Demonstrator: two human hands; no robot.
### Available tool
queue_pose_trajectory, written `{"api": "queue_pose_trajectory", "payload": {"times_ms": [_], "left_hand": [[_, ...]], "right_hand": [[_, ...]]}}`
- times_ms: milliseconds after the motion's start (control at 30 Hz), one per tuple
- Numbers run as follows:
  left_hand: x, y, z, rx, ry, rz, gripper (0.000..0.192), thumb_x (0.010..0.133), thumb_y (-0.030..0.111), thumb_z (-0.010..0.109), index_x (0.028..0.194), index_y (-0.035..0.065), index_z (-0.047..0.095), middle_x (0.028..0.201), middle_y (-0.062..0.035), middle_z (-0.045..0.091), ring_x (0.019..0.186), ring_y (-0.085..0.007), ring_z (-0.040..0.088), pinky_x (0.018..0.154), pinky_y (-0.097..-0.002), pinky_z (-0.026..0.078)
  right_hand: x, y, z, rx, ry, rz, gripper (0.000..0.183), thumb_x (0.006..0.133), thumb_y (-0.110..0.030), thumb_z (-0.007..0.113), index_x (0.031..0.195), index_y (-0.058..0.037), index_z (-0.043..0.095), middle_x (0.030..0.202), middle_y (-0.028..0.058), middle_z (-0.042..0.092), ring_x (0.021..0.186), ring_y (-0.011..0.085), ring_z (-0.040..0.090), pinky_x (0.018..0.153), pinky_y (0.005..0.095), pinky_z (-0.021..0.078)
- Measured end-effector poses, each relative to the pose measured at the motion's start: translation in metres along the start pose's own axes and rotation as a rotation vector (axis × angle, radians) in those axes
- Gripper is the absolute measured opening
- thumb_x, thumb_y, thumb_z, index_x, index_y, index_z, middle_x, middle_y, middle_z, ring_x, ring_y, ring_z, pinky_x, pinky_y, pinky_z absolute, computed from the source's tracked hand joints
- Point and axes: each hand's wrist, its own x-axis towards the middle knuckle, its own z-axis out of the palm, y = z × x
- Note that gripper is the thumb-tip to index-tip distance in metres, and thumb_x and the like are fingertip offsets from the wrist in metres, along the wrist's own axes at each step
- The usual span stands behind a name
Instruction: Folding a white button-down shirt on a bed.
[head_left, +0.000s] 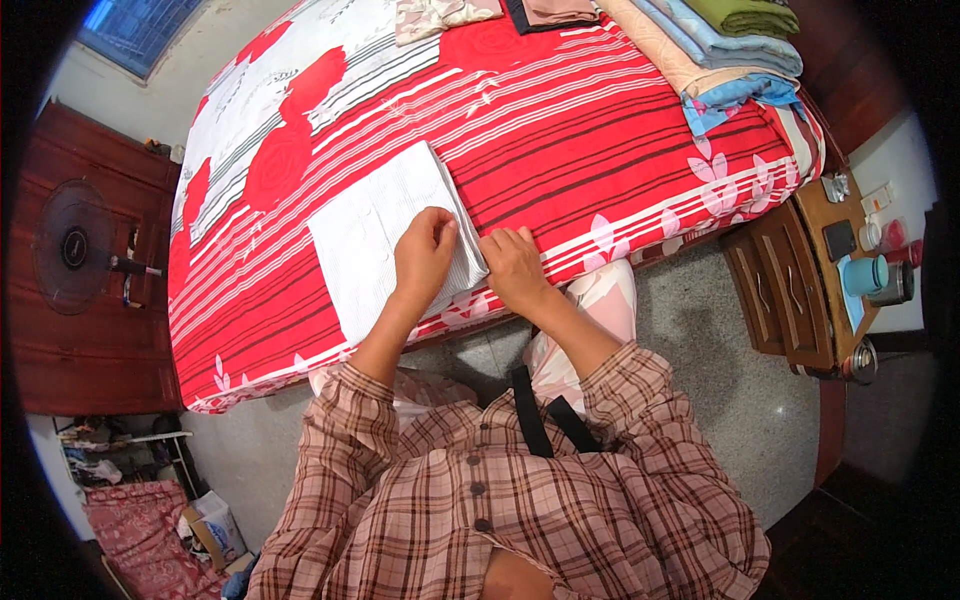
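Note:
A white, finely striped cloth (367, 232), folded into a flat rectangle of several layers, lies on the red and white patterned bedsheet (555, 150) near the bed's front edge. Over the cloth's right part is my left hand (427, 244), its fingers curled; whether they pinch any fabric cannot be told. My right hand (514, 259) rests at the cloth's right folded edge, fingers bent and knuckles up, with its fingertips hidden from view.
Folded blankets and towels (720, 45) are stacked at the bed's far right. Other folded clothes (450, 15) lie at the far edge. A wooden cabinet (787, 277) with cups stands at right. At left are a fan (75, 240) and a cluttered rack (124, 450).

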Motion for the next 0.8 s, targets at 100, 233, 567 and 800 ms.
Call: {"api": "queue_pose_trajectory", "payload": {"times_ms": [100,233,567,800], "left_hand": [[-0.003,-0.007,0.003,0.388,0.07,0.399,0.02,0.094,0.013,0.063,0.113,0.0048,0.063,0.116,-0.0125,0.064,0.106,-0.0309,0.06,0.089,-0.0436,0.048],[-0.01,-0.027,0.014,0.618,-0.013,0.492,0.043,0.098,0.022,0.057,0.14,0.0102,0.054,0.152,-0.0169,0.043,0.143,-0.0388,0.035,0.117,-0.0534,0.025],[-0.014,-0.027,0.024,0.687,-0.068,0.44,0.063,0.097,0.034,0.057,0.149,0.0025,0.04,0.157,-0.0203,0.035,0.148,-0.0367,0.029,0.12,-0.0568,0.016],[-0.024,-0.021,0.02,0.706,-0.084,0.448,0.067,0.099,0.04,0.055,0.151,0.0023,0.036,0.157,-0.0204,0.034,0.148,-0.0371,0.028,0.12,-0.0584,0.015]], "right_hand": [[0.001,0.004,0.0,0.016,0.002,-0.006,0.007,0.077,-0.004,0.06,0.083,-0.0073,0.058,0.078,0.0102,0.056,0.08,0.03,0.06,0.074,0.0436,0.0407],[0.009,0.006,-0.004,0.063,-0.107,0.022,0.003,0.083,-0.007,0.059,0.082,-0.0056,0.061,0.081,0.0132,0.061,0.082,0.0338,0.062,0.075,0.0464,0.0429],[0.089,0.04,0.028,0.422,-0.233,0.598,0.039,0.089,-0.038,0.068,0.095,0.0007,0.068,0.087,0.0216,0.069,0.087,0.0404,0.066,0.076,0.048,0.0513],[0.144,0.013,0.036,0.233,-0.374,0.632,0.047,0.081,-0.043,0.076,0.096,0.0005,0.073,0.094,0.0223,0.072,0.09,0.0379,0.07,0.079,0.0474,0.0543]]}}
